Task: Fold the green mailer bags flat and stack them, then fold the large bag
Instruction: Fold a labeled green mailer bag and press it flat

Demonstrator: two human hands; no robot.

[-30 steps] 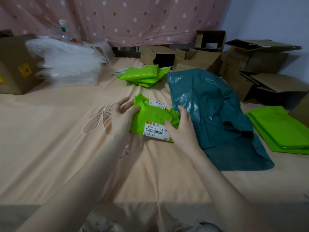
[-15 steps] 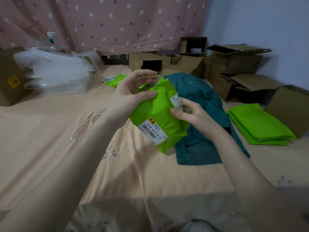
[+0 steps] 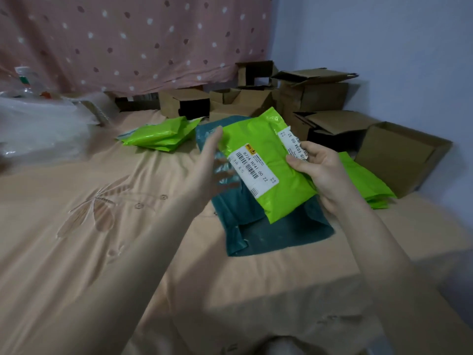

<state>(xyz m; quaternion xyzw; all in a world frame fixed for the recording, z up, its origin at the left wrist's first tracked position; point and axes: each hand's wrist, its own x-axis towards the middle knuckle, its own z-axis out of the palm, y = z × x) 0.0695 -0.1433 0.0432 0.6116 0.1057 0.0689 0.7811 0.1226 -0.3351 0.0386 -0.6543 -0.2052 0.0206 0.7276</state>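
A folded green mailer bag [image 3: 266, 160] with two white shipping labels hangs in the air over the bed, gripped at its right edge by my right hand [image 3: 322, 175]. My left hand [image 3: 212, 165] is blurred, fingers spread, just left of the bag and holding nothing. Under them lies the large teal bag [image 3: 268, 231], crumpled flat on the sheet. A stack of folded green bags [image 3: 368, 180] sits to the right behind my right hand. A looser pile of green bags [image 3: 161, 137] lies farther back on the left.
The peach bedsheet [image 3: 89, 226] covers the bed. Several open cardboard boxes [image 3: 399, 155] crowd the back and right side along the wall. Clear bubble wrap [image 3: 38, 131] is piled at the far left. A dotted pink curtain [image 3: 128, 39] hangs behind.
The green bag was lifted off the sheet and carried up and to the right. My left hand let go of it and now hovers spread beside it; my right hand keeps hold.
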